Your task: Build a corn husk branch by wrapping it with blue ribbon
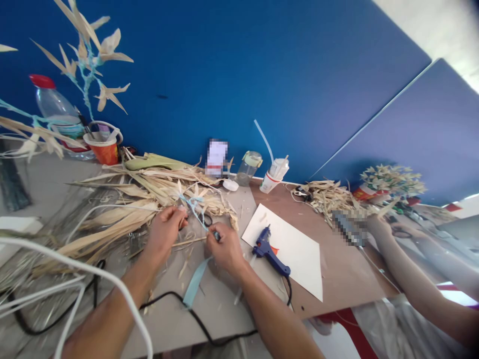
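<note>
A small branch wrapped in light blue tape [197, 205], with pale dried-husk petals at its tip, slants down to my right hand [224, 247], whose closed fingers pinch its lower end. My left hand [169, 227] is closed in a pinch close to the branch's left side; what lies between its fingertips is too small to make out. A flat light blue strip [196, 285] reaches from under my right hand towards the table's front. Behind the branch lies a heap of dried husks [149, 182]. Right of my right hand, a blue glue gun [272, 253] rests on white paper [305, 264].
White wires [112, 276] arch across the left foreground. Along the blue wall stand a red-capped bottle [56, 104], an orange cup [105, 149], a phone [216, 157], a glass jar [247, 169] and a white cup [274, 177]. At right, another person's arms [396, 264] reach over the table.
</note>
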The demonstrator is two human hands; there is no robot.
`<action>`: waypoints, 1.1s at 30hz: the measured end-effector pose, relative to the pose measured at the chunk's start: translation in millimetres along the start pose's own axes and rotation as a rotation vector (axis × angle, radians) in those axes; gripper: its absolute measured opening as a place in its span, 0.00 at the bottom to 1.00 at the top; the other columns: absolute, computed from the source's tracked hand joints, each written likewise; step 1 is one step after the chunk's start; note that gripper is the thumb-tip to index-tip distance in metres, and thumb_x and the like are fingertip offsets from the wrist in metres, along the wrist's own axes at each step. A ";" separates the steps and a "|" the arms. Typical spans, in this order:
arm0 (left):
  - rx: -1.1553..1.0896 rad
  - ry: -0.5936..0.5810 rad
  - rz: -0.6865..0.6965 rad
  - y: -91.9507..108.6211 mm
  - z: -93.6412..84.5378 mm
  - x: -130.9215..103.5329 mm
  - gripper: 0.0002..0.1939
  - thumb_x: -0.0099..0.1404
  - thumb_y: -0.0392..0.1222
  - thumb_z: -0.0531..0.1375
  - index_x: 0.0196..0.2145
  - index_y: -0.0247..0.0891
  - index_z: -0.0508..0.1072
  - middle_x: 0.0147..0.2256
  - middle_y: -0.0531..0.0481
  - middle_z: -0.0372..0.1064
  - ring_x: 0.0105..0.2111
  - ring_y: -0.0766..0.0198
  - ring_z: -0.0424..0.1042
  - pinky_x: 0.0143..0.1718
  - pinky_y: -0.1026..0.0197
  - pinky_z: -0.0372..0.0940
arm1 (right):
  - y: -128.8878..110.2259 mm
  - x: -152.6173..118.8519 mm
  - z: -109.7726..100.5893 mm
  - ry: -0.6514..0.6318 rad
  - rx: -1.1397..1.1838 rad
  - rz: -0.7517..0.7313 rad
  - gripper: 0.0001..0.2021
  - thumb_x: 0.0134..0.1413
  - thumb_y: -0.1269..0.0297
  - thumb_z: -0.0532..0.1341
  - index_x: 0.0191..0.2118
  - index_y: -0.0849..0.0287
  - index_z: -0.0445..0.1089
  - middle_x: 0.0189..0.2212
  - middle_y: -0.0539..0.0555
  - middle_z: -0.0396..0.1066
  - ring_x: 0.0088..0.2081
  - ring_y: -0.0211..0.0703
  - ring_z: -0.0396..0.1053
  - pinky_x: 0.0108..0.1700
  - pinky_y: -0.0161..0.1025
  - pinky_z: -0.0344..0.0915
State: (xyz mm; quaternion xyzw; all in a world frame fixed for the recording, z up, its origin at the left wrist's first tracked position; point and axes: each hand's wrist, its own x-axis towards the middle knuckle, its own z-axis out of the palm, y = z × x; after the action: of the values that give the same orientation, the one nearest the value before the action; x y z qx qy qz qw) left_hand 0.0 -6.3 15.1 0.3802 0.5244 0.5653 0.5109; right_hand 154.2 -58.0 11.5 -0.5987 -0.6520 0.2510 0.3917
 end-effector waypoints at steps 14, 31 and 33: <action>0.072 -0.027 0.127 5.3 -4.0 3.1 0.21 0.48 0.43 0.70 0.41 0.38 0.74 0.24 0.56 0.70 0.25 0.63 0.68 0.30 0.63 0.61 | -0.3 -6.0 0.7 0.010 -0.303 -0.250 0.08 0.54 0.72 0.54 0.27 0.57 0.66 0.25 0.53 0.70 0.27 0.41 0.66 0.30 0.36 0.54; -0.155 -0.090 0.001 11.9 -2.0 -1.1 0.21 0.41 0.32 0.68 0.34 0.40 0.68 0.26 0.58 0.69 0.23 0.69 0.67 0.24 0.66 0.57 | 2.1 -9.2 7.7 -0.030 -0.419 -0.312 0.08 0.55 0.74 0.54 0.28 0.58 0.65 0.25 0.52 0.70 0.26 0.39 0.64 0.30 0.35 0.54; -0.217 -0.096 -0.004 14.8 -0.4 -3.4 0.20 0.41 0.33 0.69 0.33 0.39 0.69 0.26 0.58 0.68 0.23 0.69 0.67 0.25 0.66 0.59 | 2.9 -8.5 6.1 -0.014 -0.360 -0.291 0.08 0.55 0.73 0.54 0.28 0.57 0.65 0.25 0.52 0.70 0.26 0.40 0.65 0.30 0.35 0.54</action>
State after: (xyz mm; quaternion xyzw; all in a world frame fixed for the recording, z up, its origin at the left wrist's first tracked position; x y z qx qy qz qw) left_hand -2.4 -8.6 29.9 0.3481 0.4361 0.5987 0.5746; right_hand 150.7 -65.0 3.9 -0.5570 -0.7682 0.0757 0.3063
